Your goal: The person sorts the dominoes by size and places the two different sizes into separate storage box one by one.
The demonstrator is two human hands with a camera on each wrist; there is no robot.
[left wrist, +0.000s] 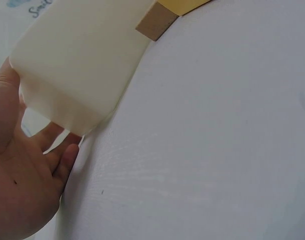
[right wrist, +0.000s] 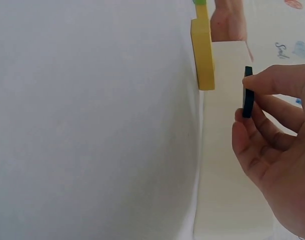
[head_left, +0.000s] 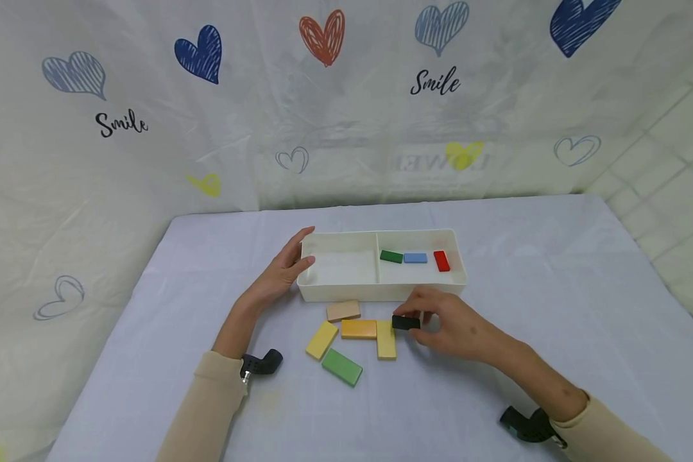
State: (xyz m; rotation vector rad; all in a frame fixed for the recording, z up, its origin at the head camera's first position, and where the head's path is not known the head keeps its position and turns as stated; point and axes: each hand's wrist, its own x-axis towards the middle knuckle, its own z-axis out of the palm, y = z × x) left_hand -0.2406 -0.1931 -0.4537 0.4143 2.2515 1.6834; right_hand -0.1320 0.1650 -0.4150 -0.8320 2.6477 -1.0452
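White cloth (head_left: 439,410), right hand (head_left: 453,324) pinching slim black block (head_left: 405,323), left hand (head_left: 279,274) gripping smooth divided box (head_left: 369,293)

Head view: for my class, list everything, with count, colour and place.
Table: 1, white-covered, foreground
Backdrop: 1, white with printed hearts, behind table
Tile-like surface: 1, pale, far right
Tray: 1, white, on table
Blocks in tray: 3, green block, blue block, red block, right compartment
Blocks on table: 5, tan block, orange block, left yellow block, right yellow block, light-green block, before tray
Dark block: 1, near black, in right hand
Wrist devices: 2, black, one per wrist
Sleeves: 2, beige, one per forearm
Left hand: 1, bare, gripping tray's left end
Right hand: 1, bare, pinching dark block
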